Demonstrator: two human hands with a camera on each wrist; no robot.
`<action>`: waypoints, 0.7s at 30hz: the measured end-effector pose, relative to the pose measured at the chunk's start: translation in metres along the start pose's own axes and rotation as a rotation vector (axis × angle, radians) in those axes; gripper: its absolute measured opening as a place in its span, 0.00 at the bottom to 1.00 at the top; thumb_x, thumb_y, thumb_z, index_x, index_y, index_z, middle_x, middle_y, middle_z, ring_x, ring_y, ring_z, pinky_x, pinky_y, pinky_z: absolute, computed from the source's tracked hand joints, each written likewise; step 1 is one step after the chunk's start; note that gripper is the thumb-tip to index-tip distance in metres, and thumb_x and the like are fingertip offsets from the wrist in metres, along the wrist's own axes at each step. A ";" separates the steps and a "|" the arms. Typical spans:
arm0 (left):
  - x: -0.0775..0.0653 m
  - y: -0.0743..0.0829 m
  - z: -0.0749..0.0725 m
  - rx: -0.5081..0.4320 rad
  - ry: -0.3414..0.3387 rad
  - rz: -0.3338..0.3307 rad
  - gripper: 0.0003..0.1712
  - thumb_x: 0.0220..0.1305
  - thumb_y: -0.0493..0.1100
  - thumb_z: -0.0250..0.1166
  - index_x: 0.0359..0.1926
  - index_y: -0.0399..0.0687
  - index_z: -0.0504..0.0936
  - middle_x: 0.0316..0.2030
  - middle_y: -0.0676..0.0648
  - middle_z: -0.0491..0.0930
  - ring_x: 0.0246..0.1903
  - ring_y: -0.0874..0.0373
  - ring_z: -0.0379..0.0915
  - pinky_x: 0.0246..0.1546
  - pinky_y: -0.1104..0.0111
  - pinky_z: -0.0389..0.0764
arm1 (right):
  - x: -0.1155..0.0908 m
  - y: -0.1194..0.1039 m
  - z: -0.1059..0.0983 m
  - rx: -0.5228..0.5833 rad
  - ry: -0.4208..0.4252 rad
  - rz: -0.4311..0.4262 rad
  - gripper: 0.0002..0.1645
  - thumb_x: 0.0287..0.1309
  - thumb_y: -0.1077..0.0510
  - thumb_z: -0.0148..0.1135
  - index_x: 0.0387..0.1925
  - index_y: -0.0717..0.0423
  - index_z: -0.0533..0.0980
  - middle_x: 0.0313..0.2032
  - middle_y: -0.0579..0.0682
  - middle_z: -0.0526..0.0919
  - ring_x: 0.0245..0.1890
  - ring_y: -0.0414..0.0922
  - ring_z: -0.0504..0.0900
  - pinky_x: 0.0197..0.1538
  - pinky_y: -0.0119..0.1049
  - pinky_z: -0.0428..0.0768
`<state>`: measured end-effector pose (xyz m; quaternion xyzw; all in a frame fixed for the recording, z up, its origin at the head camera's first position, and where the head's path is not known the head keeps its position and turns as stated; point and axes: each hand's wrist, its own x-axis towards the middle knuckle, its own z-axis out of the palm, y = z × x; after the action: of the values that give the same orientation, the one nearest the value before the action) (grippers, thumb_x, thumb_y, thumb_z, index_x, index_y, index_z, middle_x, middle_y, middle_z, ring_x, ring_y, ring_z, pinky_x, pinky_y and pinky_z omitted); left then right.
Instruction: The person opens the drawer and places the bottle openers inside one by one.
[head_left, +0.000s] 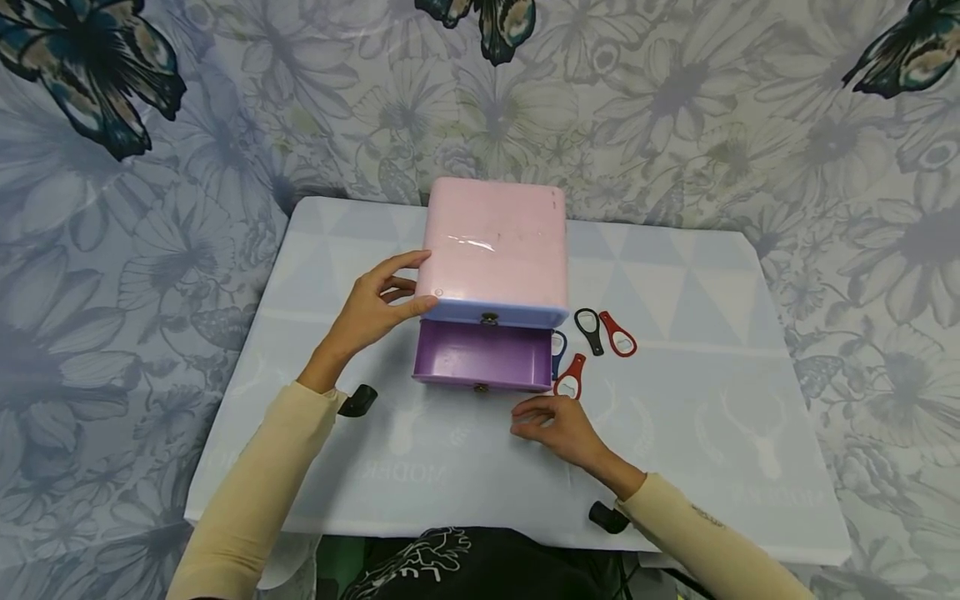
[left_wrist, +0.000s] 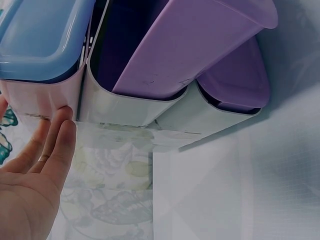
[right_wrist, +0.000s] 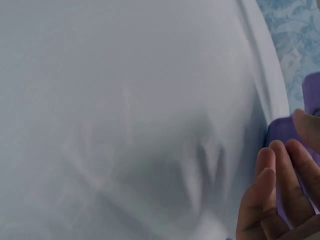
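A pink drawer box [head_left: 495, 246] stands at the back middle of the table. Its blue upper drawer [head_left: 498, 314] is shut, and the purple lower drawer [head_left: 483, 354] is pulled out toward me and looks empty. My left hand [head_left: 416, 287] rests with straight fingers against the box's left front corner; the left wrist view shows the left hand's fingertips [left_wrist: 62, 120] touching the pink wall [left_wrist: 45, 97]. My right hand [head_left: 528, 421] hovers relaxed over the table just before the purple drawer and holds nothing. In the right wrist view the right hand's fingers [right_wrist: 280, 190] lie next to the purple drawer [right_wrist: 282, 132].
Several bottle openers lie right of the drawer: a blue one [head_left: 557, 348], a red one [head_left: 571, 377] nearest my right hand, a black one [head_left: 589, 328] and another red one [head_left: 618, 335]. The table's pale cloth [head_left: 712, 433] and a floral backdrop [head_left: 825, 167] surround them.
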<state>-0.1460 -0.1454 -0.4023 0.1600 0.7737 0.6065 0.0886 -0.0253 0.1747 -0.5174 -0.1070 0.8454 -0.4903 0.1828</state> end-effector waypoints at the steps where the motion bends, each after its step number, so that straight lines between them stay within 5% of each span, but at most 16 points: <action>1: 0.000 0.000 0.000 0.004 0.001 0.001 0.39 0.61 0.38 0.72 0.72 0.51 0.69 0.65 0.42 0.70 0.53 0.42 0.76 0.66 0.47 0.72 | 0.000 0.002 -0.003 -0.018 0.001 -0.010 0.19 0.57 0.53 0.74 0.47 0.59 0.85 0.43 0.51 0.89 0.38 0.43 0.88 0.36 0.30 0.82; 14: 0.003 -0.003 0.001 0.024 0.011 -0.005 0.39 0.62 0.38 0.72 0.72 0.52 0.69 0.64 0.43 0.69 0.53 0.44 0.76 0.66 0.49 0.73 | 0.001 0.034 -0.051 -0.184 0.056 -0.036 0.18 0.51 0.57 0.77 0.45 0.56 0.86 0.40 0.50 0.89 0.34 0.43 0.86 0.38 0.32 0.80; 21: 0.003 -0.002 0.002 0.025 0.007 0.007 0.39 0.62 0.37 0.72 0.72 0.50 0.69 0.64 0.42 0.69 0.53 0.43 0.76 0.66 0.48 0.73 | 0.007 0.052 -0.092 -0.303 -0.024 -0.138 0.19 0.49 0.61 0.78 0.45 0.55 0.85 0.41 0.50 0.88 0.41 0.52 0.82 0.39 0.40 0.80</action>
<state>-0.1482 -0.1425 -0.4048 0.1615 0.7811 0.5975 0.0819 -0.0702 0.2706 -0.5226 -0.1971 0.8981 -0.3671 0.1406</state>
